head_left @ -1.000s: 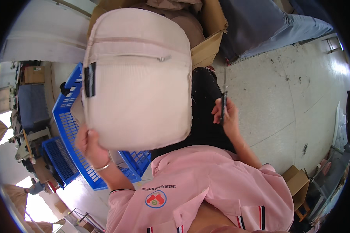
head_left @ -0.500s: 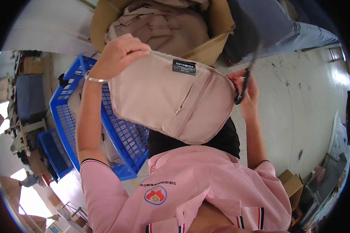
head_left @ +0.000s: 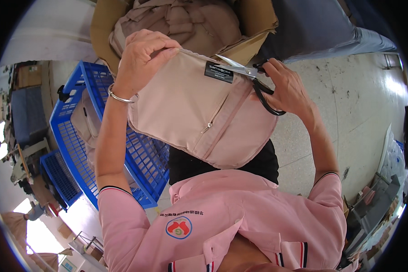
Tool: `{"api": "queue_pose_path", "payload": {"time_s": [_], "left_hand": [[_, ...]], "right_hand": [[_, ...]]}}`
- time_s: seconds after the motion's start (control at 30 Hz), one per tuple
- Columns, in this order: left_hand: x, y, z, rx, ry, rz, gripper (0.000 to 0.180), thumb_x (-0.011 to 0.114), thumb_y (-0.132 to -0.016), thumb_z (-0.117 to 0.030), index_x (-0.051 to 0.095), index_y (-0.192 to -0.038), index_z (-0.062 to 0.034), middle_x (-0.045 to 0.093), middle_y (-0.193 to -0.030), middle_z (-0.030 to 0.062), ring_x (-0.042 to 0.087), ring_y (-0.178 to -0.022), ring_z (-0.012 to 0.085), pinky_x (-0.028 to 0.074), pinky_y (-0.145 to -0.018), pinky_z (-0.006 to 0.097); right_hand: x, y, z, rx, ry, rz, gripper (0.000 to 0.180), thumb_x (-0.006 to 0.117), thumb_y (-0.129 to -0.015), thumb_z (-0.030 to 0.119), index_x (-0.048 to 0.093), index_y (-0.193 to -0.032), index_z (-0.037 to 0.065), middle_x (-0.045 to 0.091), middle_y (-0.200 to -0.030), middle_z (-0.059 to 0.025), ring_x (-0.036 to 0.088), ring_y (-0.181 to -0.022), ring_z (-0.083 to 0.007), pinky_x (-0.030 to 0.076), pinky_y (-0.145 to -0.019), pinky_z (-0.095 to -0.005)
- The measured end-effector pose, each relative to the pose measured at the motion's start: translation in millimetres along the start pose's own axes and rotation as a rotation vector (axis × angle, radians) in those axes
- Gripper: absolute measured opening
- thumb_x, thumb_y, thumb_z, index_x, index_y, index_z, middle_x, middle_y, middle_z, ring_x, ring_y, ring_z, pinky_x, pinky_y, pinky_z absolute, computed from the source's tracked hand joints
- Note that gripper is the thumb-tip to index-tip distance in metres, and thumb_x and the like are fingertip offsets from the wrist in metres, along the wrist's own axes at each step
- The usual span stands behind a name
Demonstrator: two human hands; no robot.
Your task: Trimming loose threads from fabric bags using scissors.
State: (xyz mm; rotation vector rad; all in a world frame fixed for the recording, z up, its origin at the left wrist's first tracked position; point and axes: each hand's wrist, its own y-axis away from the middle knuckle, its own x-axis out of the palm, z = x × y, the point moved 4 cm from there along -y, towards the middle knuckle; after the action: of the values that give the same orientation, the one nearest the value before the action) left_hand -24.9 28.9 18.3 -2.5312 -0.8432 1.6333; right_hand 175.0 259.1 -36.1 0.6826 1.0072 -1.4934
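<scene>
My left hand [head_left: 143, 56] grips the top edge of a beige backpack [head_left: 199, 113] held up in front of me, its zip pocket and small black label facing me. My right hand [head_left: 290, 88] holds black-handled scissors [head_left: 247, 71] with the blades lying along the bag's top edge next to the label. A silver bracelet sits on my left wrist.
An open cardboard box [head_left: 254, 31] with more beige bags [head_left: 181, 20] stands behind the backpack. A blue plastic crate [head_left: 99, 149] holding another bag is at my left, a smaller blue crate [head_left: 59, 179] beyond it. Grey concrete floor lies at my right.
I turned the backpack from upright to sideways and lowered it. My right hand brought the scissors up to the bag's top edge by the label.
</scene>
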Motion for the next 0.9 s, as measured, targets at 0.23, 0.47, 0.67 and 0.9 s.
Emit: {"api": "queue_pose_path", "payload": {"time_s": [0.23,0.47,0.67,0.9], "left_hand": [[-1,2,-1,-0.003,0.033,0.034,0.007,0.069,-0.084,-0.010,0.073,-0.088,-0.0052,0.070,-0.087,0.0023,0.059,-0.088,0.0179,0.042,-0.088,0.030],[-9,17,4,-0.137,0.143,-0.161,0.016,0.069,-0.085,-0.015,0.072,-0.100,-0.0099,0.068,-0.101,0.0015,0.058,-0.099,0.0168,0.040,-0.097,0.033],[-22,128,25,-0.584,0.067,-0.751,0.045,0.071,-0.086,-0.018,0.059,-0.127,-0.0020,0.059,-0.127,0.0113,0.052,-0.118,0.0237,0.039,-0.103,0.035],[111,274,-7,-1.184,1.204,-0.958,0.057,0.069,-0.092,-0.021,0.044,-0.138,0.0002,0.054,-0.132,0.0075,0.051,-0.120,0.0190,0.040,-0.103,0.033]], "right_hand": [[15,-20,7,0.088,-0.020,0.164,0.051,0.079,-0.075,0.046,0.057,-0.083,0.001,0.059,-0.080,-0.0133,0.061,-0.070,-0.0362,0.047,-0.059,-0.0429],[24,-18,6,0.195,-0.216,0.142,0.044,0.078,-0.079,0.037,0.054,-0.082,0.000,0.057,-0.080,-0.0182,0.056,-0.072,-0.0437,0.045,-0.061,-0.0450],[29,-2,-5,0.209,-0.217,0.071,0.043,0.079,-0.079,0.030,0.050,-0.082,-0.001,0.053,-0.075,-0.0204,0.053,-0.071,-0.0452,0.044,-0.061,-0.0428],[48,10,-16,0.326,-0.543,-0.040,0.038,0.080,-0.080,0.015,0.045,-0.078,-0.001,0.041,-0.067,-0.0095,0.036,-0.064,-0.0154,0.037,-0.056,-0.0300]]}}
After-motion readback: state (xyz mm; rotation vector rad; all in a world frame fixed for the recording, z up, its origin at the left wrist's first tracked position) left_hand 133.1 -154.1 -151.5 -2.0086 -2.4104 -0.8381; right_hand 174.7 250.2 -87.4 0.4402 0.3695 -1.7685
